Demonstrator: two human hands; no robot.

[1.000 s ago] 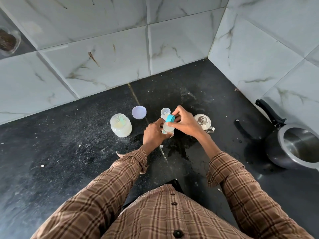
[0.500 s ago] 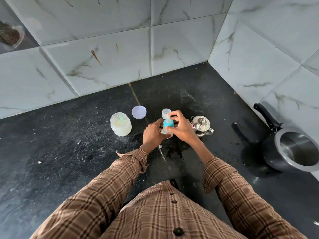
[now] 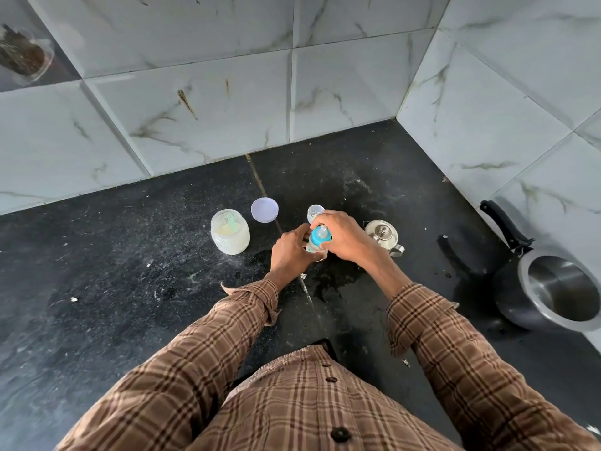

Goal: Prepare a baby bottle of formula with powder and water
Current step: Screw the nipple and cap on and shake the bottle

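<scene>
A small baby bottle (image 3: 314,248) stands upright on the black counter (image 3: 130,288), topped by a blue nipple ring (image 3: 319,237). My left hand (image 3: 291,252) wraps the bottle's body from the left. My right hand (image 3: 344,236) grips the blue ring from the right and above. The bottle's lower part is hidden by my fingers. An open jar of pale formula powder (image 3: 230,236) with a green scoop inside sits to the left. Its lilac lid (image 3: 264,209) lies behind it. A clear bottle cap (image 3: 315,212) stands just behind my hands.
A small steel kettle (image 3: 383,237) stands right of my right hand. A dark pot with a black handle (image 3: 546,291) sits at the far right edge. A wet patch (image 3: 338,281) spreads in front of the bottle. Marble-tiled walls close the back and right.
The blue ring went from tilted beside the bottle's mouth to sitting upright on it, with my right hand turned over it. My left hand stayed on the bottle.
</scene>
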